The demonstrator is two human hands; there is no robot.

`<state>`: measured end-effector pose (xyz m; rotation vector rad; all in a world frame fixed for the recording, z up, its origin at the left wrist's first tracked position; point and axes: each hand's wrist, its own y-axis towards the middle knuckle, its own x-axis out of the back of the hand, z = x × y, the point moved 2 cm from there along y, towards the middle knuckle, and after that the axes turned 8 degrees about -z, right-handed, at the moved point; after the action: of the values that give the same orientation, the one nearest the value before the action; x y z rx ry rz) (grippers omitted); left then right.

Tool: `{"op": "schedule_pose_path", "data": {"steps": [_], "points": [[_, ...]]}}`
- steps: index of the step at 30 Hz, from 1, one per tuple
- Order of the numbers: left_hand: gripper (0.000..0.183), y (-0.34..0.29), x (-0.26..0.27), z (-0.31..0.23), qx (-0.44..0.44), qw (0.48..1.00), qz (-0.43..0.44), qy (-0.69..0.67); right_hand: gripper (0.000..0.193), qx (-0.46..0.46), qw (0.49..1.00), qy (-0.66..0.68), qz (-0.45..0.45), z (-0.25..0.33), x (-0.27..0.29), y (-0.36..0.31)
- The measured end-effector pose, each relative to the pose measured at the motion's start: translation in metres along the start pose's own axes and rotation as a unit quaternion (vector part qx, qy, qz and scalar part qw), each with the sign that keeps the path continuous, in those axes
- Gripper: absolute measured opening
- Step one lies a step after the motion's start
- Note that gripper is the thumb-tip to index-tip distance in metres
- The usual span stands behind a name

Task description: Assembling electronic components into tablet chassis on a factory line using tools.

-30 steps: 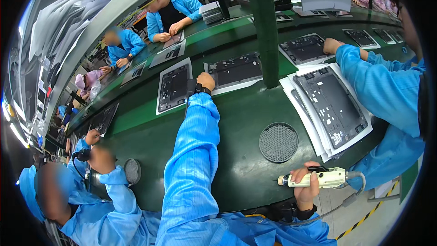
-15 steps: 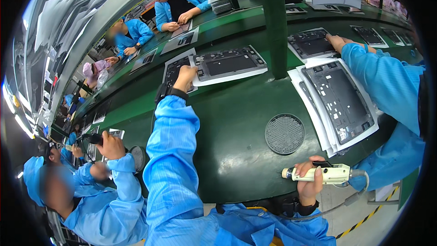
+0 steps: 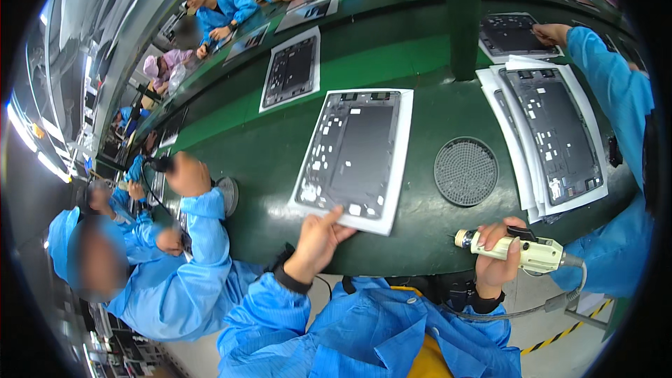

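Observation:
Directly before me on the green bench lies a dark tablet housing (image 3: 367, 140) on a white sheet (image 3: 381, 225), its small white stickers facing up. My left hand (image 3: 315, 246) pinches their near edge, thumb on top and fingers hidden beneath. Wrapped round a cream electric screwdriver (image 3: 540, 255), my right hand (image 3: 497, 257) stays over the bench's near edge. The tool's tip points left and its cord trails down from the rear. A round dish with a gridded surface (image 3: 466, 171) stands between the housing and a stack to its right.
Several sheets with a housing on top (image 3: 560, 133) are stacked at the right. Another housing (image 3: 290, 70) lies far left of a green post (image 3: 463, 21). A co-worker at left holds a dark tool (image 3: 162, 164); a co-worker's hand (image 3: 551, 33) touches a housing at the far right.
My left hand has drawn one housing and its sheet from the far side toward me, turning it lengthwise. The other far housing stays behind. My right hand still holds the screwdriver.

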<state>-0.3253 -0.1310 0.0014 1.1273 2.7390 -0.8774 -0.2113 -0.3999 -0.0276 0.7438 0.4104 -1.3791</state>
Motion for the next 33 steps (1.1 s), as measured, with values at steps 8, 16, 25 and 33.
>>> {"op": "schedule_pose_path", "data": {"steps": [8, 16, 25, 33], "points": [[0.032, -0.097, 0.013, 0.053, 0.209, 0.973, 0.007, -0.096, 0.039, 0.007, 1.000, -0.010, 0.020, -0.001, 0.001, 0.003], [0.033, -0.111, 0.031, 0.042, 0.274, 0.888, 0.347, 0.128, 0.039, 0.004, 1.000, -0.013, 0.016, -0.003, 0.003, 0.002], [0.016, 0.050, 0.004, -0.075, -0.408, 0.793, 0.114, 0.437, 0.034, -0.071, 0.948, -0.300, 0.081, 0.016, -0.067, 0.007], [0.020, 0.113, 0.000, -0.069, -0.466, 0.732, 0.135, 0.478, 0.035, -0.032, 0.920, -0.347, 0.181, -0.013, -0.102, 0.029]]}}
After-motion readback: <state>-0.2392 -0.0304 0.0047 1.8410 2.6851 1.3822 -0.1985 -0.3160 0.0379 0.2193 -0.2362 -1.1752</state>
